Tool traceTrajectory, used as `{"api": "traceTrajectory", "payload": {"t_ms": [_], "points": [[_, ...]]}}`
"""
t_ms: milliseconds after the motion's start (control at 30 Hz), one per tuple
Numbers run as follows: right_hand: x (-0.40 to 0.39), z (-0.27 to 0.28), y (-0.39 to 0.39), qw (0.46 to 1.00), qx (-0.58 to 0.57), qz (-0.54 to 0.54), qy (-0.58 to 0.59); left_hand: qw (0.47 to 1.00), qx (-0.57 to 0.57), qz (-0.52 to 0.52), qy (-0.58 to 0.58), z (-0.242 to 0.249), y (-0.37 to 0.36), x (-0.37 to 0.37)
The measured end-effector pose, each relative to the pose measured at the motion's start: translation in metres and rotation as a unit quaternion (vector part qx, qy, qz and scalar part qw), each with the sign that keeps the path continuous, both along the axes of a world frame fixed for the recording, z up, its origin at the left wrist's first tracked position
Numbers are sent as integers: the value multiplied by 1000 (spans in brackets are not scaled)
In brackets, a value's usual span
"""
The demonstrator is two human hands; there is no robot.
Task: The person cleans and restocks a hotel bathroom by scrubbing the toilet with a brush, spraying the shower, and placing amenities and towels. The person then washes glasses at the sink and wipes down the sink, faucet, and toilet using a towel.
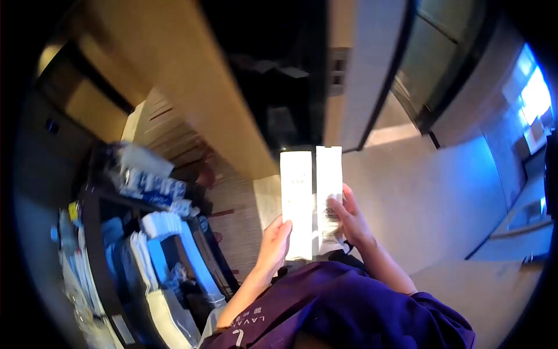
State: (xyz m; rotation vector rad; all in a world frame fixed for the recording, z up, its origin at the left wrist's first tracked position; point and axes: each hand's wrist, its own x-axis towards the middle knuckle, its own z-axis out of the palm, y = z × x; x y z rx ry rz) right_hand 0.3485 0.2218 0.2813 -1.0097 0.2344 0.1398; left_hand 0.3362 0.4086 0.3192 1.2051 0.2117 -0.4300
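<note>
In front of my body I hold two long white packets upright, side by side, with a narrow dark gap between them. My left hand [274,243] is closed on the wider white packet [297,203], thumb on its front near the lower left edge. Faint print shows on that packet, otherwise washed out by glare. My right hand [352,220] grips the narrower white packet [329,180], thumb across its front. Small dark printing covers the lower part of this one. What the packets contain is hidden.
At left stands a dark cart [125,203] loaded with folded white towels [161,224], wrapped packs [148,180] and bottles. A wooden door frame [192,75] rises ahead. A dark glossy panel [279,35] is beside it. Grey floor [430,186] stretches right, toward a bright window [535,96].
</note>
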Motion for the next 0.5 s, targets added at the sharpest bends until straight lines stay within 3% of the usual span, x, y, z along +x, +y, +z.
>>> {"api": "traceTrajectory", "payload": {"t_ms": [167, 233, 300, 333, 433, 500], "points": [[-19, -32, -145, 984, -59, -149, 79, 988, 1, -131, 78, -39, -129, 48], [-26, -11, -180, 967, -106, -228, 42, 980, -18, -187, 67, -40, -155, 59], [-22, 0, -219, 932, -243, -268, 33, 964, -104, -197, 142, -49, -189, 74], [-22, -5, -234, 874, -385, -297, -19, 955, -117, -219, 161, -53, -198, 81], [-13, -1, -280, 756, -585, -291, -38, 948, -120, -255, 151, -74, -249, 103], [-10, 4, -292, 789, -548, -267, -77, 943, -118, -271, 154, -82, -274, 113]]}}
